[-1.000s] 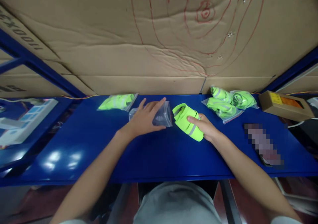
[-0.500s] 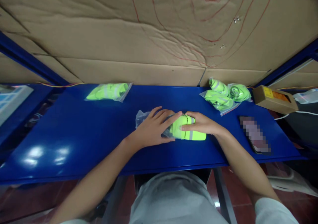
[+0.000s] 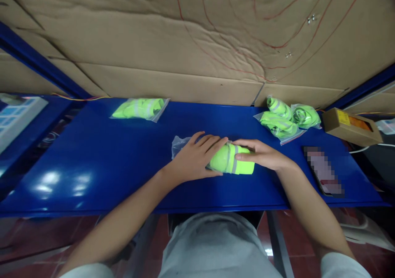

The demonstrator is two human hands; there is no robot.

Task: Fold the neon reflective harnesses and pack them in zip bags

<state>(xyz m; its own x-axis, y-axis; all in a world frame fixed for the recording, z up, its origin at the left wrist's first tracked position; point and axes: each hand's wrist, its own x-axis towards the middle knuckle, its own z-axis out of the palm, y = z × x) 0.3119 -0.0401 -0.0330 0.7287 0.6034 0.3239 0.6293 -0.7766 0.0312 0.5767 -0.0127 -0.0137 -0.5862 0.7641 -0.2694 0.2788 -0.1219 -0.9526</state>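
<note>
A rolled reflective vest (image 3: 243, 167), neon yellow-green with grey bands, lies on the blue table (image 3: 123, 163), its left part inside a clear plastic bag (image 3: 179, 145). My left hand (image 3: 197, 156) is wrapped over the bag and the covered end of the roll, thumb on the near side. At the other end my right hand (image 3: 259, 152) grips the bare part of the vest, thumb on top and fingers behind it. The bag's loose far end sticks out to the left of my left hand. Part of the roll is hidden under the fingers.
One bagged neon bundle (image 3: 140, 108) lies at the back left, and several more bagged bundles (image 3: 279, 121) sit at the back right. Beside those stand a cardboard box (image 3: 352, 126) and a phone (image 3: 322, 171). A cardboard wall (image 3: 185, 80) closes off the back.
More of the vest has gone into the bag, whose edge now sits further right along the roll. My right hand has shifted slightly right. The whole view has turned a little.
</note>
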